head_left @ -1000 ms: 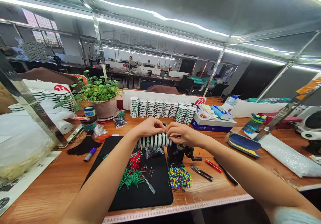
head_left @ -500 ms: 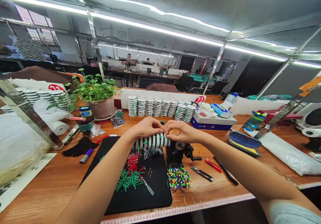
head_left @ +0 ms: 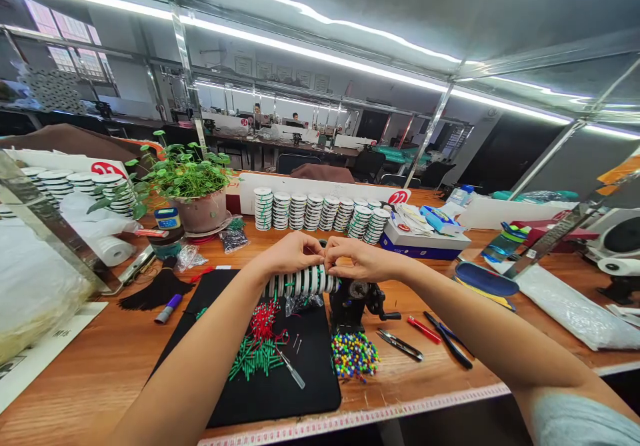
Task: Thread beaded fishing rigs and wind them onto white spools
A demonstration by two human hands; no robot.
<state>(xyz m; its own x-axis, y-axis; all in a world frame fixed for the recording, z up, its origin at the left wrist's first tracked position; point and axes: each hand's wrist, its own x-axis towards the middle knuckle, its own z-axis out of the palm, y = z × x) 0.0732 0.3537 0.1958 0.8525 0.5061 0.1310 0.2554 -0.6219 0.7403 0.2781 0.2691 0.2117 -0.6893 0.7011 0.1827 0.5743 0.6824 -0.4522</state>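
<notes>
My left hand and my right hand meet above a horizontal row of white reels wound with green strands, fingertips pinching at its top. Whatever lies between the fingertips is hidden. The row ends at a small black hand-crank clamp on the wooden bench. Below my left forearm lies a black mat holding red and green pin-like pieces. A heap of multicoloured bead-headed pins sits just below the clamp.
Several stacks of white reels stand behind my hands, beside a potted green plant. To the right lie scissors, black-handled pliers, a blue case and a boxed carton. Plastic-wrapped bundles fill the left.
My fingertips have drawn closer together above the reel row. The whole scene has shifted slightly in view as my head moved.
</notes>
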